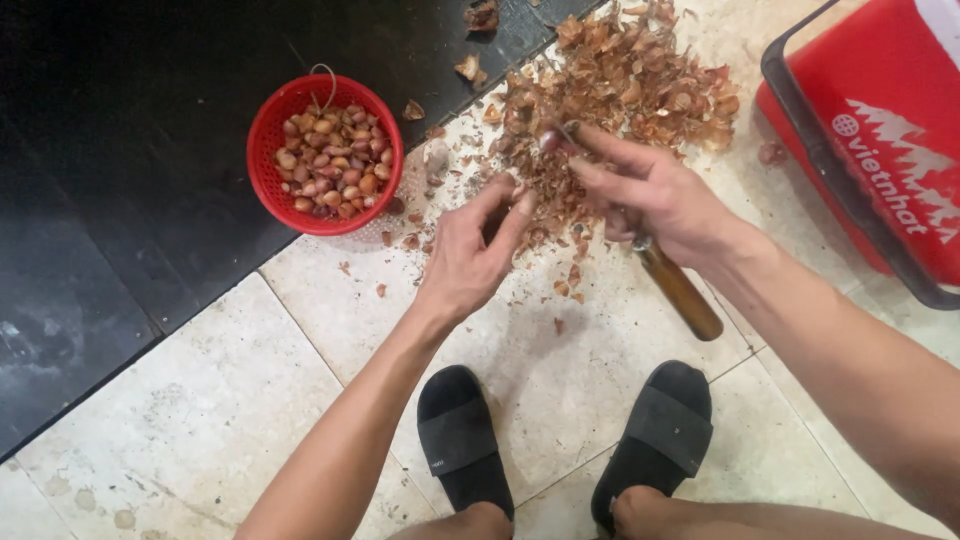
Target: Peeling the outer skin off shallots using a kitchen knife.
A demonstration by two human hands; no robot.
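Note:
My right hand point(655, 195) grips a knife with a brown wooden handle point(682, 292); the blade end shows near my fingertips, beside a small shallot point(549, 140) pinched there. My left hand point(470, 255) hovers just left of it, fingers curled together around something small that I cannot make out. A heap of dry brown shallot skins point(630, 85) lies on the pale tiles beyond both hands. A red plastic basket point(268, 160) of peeled and unpeeled shallots point(330, 160) stands to the left, on the dark floor's edge.
A red crate with a dark rim point(870, 130) stands at the right. My two feet in black slippers point(465, 440) rest on the beige tiles below the hands. Black floor point(120, 200) fills the left and top.

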